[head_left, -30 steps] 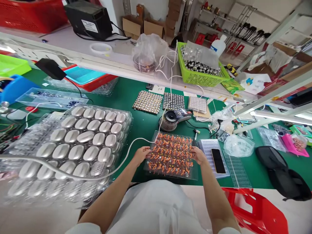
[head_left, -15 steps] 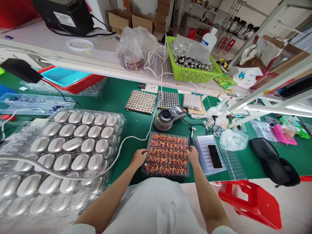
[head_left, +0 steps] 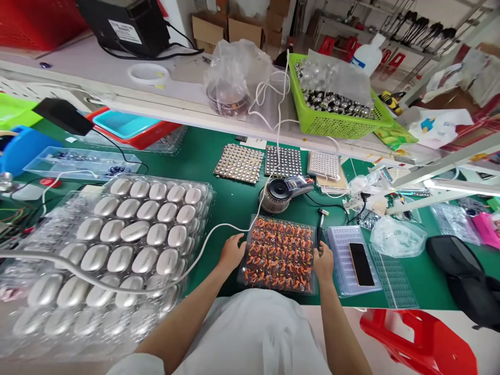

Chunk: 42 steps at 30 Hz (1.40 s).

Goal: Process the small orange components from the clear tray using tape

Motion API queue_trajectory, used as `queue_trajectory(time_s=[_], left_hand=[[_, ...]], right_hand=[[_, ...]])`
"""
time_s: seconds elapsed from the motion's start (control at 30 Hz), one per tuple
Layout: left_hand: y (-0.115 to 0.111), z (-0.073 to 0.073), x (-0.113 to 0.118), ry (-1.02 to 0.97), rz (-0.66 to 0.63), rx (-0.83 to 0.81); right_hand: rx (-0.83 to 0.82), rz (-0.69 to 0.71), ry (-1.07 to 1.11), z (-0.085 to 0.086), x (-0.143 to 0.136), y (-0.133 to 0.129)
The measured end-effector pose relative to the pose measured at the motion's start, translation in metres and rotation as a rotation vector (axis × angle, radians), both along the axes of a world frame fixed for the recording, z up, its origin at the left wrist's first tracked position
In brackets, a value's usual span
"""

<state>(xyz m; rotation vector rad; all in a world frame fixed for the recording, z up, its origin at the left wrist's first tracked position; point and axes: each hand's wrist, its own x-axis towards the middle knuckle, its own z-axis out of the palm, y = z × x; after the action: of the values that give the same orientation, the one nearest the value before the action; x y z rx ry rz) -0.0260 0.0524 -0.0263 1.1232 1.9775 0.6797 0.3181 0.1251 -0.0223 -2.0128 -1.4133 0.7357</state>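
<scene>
In front of my body a clear plastic tray (head_left: 314,285) lies on the green table, filled with rows of small parts with orange wires or strips (head_left: 279,254); their exact kind is too small to tell. At the tray's left edge my left hand (head_left: 233,253) rests with its fingers apart, holding nothing. On the opposite edge my right hand (head_left: 323,262) is loosely spread, its fingertips close to the rim and to a small black-handled tool (head_left: 320,225). Beyond the tray stands a round grey device (head_left: 275,196) with a black top.
Stacked clear trays of silver oval shells (head_left: 135,231) fill the left. A phone (head_left: 361,264) lies on a stack of clear trays (head_left: 339,260) at right. A white cable (head_left: 224,225) crosses the table. Above runs a shelf (head_left: 175,112) bearing a green basket (head_left: 332,125).
Both hands have loosened from the tray's edges and their fingers have spread. The whole view has shifted slightly; the tray looks to be in the same place on the table.
</scene>
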Motion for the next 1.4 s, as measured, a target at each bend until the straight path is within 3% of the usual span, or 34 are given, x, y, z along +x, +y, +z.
queue_trajectory(time_s=[0.13,0.27,0.47,0.7,0.9,1.17,1.4], left_hand=[[0.042,0.01,0.004,0.062,-0.014,0.066],[0.084,0.01,0.013,0.101,-0.048,0.054],[0.109,0.007,0.011,0.059,-0.087,-0.011],[0.102,0.006,0.003,-0.074,-0.034,0.009],[0.081,0.005,0.004,-0.151,0.057,0.106],[0.066,0.02,0.019,-0.288,0.054,0.158],[0.049,0.021,0.013,-0.213,0.194,0.168]], right_hand=[[0.04,0.012,0.019,0.018,-0.017,-0.015],[0.081,0.091,0.082,0.031,-0.044,-0.036],[0.025,0.271,0.041,0.041,-0.069,-0.071],[-0.055,0.331,0.016,0.039,-0.075,-0.08],[-0.051,0.403,0.095,0.043,-0.1,-0.047],[-0.035,0.518,0.28,0.036,-0.17,0.012],[-0.077,0.474,0.233,0.016,-0.184,0.018]])
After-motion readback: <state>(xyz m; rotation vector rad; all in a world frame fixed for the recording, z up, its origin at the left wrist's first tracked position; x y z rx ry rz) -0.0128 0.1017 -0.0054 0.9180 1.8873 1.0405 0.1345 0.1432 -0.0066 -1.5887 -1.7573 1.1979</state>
